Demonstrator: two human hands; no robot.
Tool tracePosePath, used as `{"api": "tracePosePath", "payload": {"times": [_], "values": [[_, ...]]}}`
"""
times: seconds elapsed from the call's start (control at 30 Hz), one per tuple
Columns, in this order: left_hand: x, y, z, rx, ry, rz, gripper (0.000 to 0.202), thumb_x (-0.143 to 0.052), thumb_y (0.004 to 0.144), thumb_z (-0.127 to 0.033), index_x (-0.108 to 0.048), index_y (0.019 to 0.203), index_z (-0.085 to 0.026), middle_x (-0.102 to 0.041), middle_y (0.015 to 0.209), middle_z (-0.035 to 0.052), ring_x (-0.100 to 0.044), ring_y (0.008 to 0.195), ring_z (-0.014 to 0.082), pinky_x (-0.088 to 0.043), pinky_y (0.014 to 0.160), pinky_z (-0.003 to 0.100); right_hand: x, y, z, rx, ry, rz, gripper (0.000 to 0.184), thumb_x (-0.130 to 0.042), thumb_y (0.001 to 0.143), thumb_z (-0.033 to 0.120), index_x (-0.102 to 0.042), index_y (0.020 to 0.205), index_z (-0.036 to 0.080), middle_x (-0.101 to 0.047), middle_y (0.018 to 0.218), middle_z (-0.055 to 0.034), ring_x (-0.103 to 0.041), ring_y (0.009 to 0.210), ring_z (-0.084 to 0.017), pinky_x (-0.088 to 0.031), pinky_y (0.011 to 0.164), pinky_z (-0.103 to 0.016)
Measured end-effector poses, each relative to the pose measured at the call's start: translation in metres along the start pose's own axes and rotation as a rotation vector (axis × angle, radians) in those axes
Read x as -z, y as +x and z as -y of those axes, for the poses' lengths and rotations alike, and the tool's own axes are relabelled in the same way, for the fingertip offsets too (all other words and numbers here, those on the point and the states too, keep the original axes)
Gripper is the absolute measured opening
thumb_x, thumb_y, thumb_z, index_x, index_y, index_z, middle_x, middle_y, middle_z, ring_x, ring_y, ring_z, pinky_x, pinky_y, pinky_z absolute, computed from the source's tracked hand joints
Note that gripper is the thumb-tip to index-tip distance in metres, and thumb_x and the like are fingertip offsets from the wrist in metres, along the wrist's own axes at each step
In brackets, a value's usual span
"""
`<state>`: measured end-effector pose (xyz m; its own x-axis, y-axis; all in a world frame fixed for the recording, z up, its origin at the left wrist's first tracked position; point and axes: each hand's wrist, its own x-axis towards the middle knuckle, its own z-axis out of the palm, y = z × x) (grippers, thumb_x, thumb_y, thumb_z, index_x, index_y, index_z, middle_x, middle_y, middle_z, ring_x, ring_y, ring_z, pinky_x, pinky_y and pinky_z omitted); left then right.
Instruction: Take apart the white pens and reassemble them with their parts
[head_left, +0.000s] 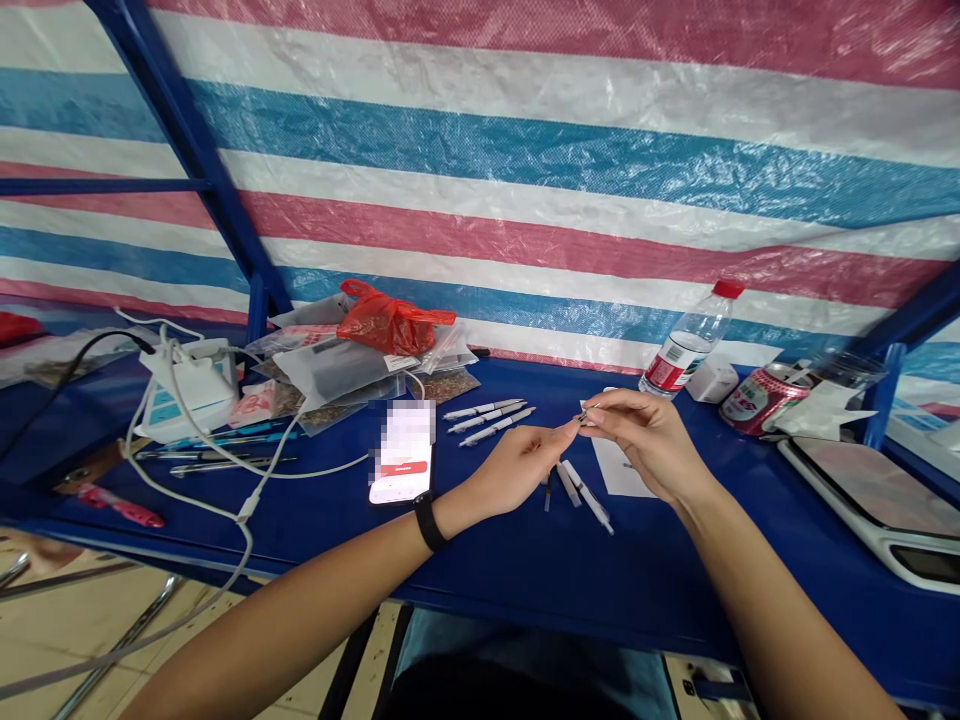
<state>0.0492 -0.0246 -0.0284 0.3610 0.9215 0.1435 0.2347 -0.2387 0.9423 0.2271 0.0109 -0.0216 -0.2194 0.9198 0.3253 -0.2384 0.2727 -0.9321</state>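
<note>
My left hand (525,462) and my right hand (649,440) meet above the blue table. A small, slim metallic piece (582,418) is pinched between the fingertips of both; its exact kind is too small to make out. Beneath them lie white pen parts (589,497) and a short dark, clear piece (548,492). A white sheet of paper (619,470) is partly covered by my right hand. Several white pens (491,415) rest side by side beyond my left hand. To the left of that hand lies a lit smartphone (403,455).
A power strip (191,390) with white cables stands at left, near loose pens (217,460). Plastic bags (337,375) and a red bag (390,320) are piled behind. At right are a bottle (686,345), a small white box (712,381), a can (761,400) and a scale (877,490).
</note>
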Motion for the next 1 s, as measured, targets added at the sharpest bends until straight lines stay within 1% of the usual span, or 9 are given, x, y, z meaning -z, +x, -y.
{"api": "tracePosePath", "payload": {"times": [0.13,0.3,0.53,0.67,0.7,0.77,0.87,0.93,1.0], "values": [[0.001,-0.001,0.000,-0.020,0.133,-0.070,0.061,-0.037,0.091,-0.071,-0.031,0.056,-0.021,-0.031,0.052,-0.0055,-0.030,0.052,0.0079,-0.020,0.057,0.026,0.000,-0.001,0.003,-0.048,0.012,0.017,0.032,-0.096,0.052,0.042,-0.080,0.071,0.021,-0.075,0.079,-0.0062,-0.072,0.068,-0.018,-0.065,0.070,-0.034],[0.003,0.000,0.000,-0.040,0.223,-0.098,0.064,-0.035,0.091,-0.074,-0.037,0.056,-0.020,-0.035,0.052,-0.0054,-0.031,0.052,0.0082,-0.018,0.057,0.027,-0.001,0.000,0.001,-0.045,0.014,0.026,0.033,-0.096,0.052,0.043,-0.080,0.070,0.020,-0.075,0.077,-0.0064,-0.072,0.066,-0.018,-0.065,0.068,-0.034],[0.007,0.008,0.000,-0.031,0.245,-0.155,0.067,-0.036,0.089,-0.076,-0.027,0.054,-0.020,-0.027,0.052,-0.0054,-0.028,0.053,0.0074,-0.019,0.059,0.026,-0.006,0.004,-0.005,-0.022,0.025,-0.127,0.037,-0.095,0.051,0.048,-0.079,0.073,0.022,-0.071,0.073,-0.0028,-0.064,0.060,-0.012,-0.055,0.062,-0.025],[0.011,0.010,-0.001,-0.061,0.174,-0.175,0.065,-0.039,0.089,-0.075,-0.027,0.056,-0.020,-0.026,0.054,-0.0059,-0.027,0.054,0.0072,-0.017,0.058,0.026,-0.001,0.006,-0.006,-0.007,-0.015,-0.036,0.046,-0.085,0.067,0.057,-0.079,0.099,0.024,-0.068,0.075,-0.0015,-0.061,0.062,-0.012,-0.051,0.062,-0.026],[0.012,0.010,-0.001,-0.062,0.151,-0.194,0.064,-0.040,0.089,-0.074,-0.027,0.057,-0.021,-0.026,0.054,-0.0060,-0.027,0.054,0.0071,-0.017,0.058,0.026,0.002,0.006,-0.007,0.010,-0.072,-0.013,0.048,-0.079,0.074,0.061,-0.077,0.104,0.023,-0.068,0.075,-0.0019,-0.060,0.062,-0.012,-0.050,0.060,-0.027],[0.015,0.011,-0.002,-0.051,0.113,-0.248,0.062,-0.041,0.091,-0.071,-0.027,0.057,-0.021,-0.025,0.054,-0.0064,-0.025,0.052,0.0068,-0.016,0.057,0.027,0.009,0.008,-0.011,0.074,-0.322,0.014,0.043,-0.066,0.085,0.061,-0.075,0.100,0.021,-0.065,0.072,-0.0029,-0.057,0.060,-0.014,-0.047,0.057,-0.028],[0.018,0.011,-0.004,-0.044,0.065,-0.309,0.062,-0.040,0.093,-0.068,-0.025,0.055,-0.021,-0.022,0.052,-0.0069,-0.023,0.050,0.0063,-0.016,0.057,0.027,0.016,0.011,-0.024,0.194,-0.888,0.100,0.020,-0.059,0.092,0.033,-0.074,0.097,0.020,-0.067,0.077,-0.0050,-0.057,0.063,-0.016,-0.046,0.062,-0.031],[0.019,0.010,-0.004,-0.047,0.033,-0.316,0.063,-0.040,0.093,-0.068,-0.026,0.055,-0.021,-0.023,0.051,-0.0070,-0.023,0.050,0.0063,-0.017,0.057,0.027,0.016,0.013,-0.034,0.246,-1.154,0.196,0.027,-0.054,0.089,0.015,-0.075,0.107,0.021,-0.068,0.088,-0.0079,-0.062,0.075,-0.021,-0.048,0.072,-0.035],[0.018,0.010,-0.004,-0.047,0.016,-0.307,0.064,-0.040,0.091,-0.071,-0.026,0.055,-0.021,-0.024,0.051,-0.0070,-0.024,0.050,0.0064,-0.018,0.058,0.026,0.015,0.016,-0.042,0.272,-1.295,0.279,0.034,-0.053,0.088,0.010,-0.075,0.112,0.020,-0.066,0.092,-0.0106,-0.064,0.090,-0.026,-0.050,0.081,-0.040]]}}
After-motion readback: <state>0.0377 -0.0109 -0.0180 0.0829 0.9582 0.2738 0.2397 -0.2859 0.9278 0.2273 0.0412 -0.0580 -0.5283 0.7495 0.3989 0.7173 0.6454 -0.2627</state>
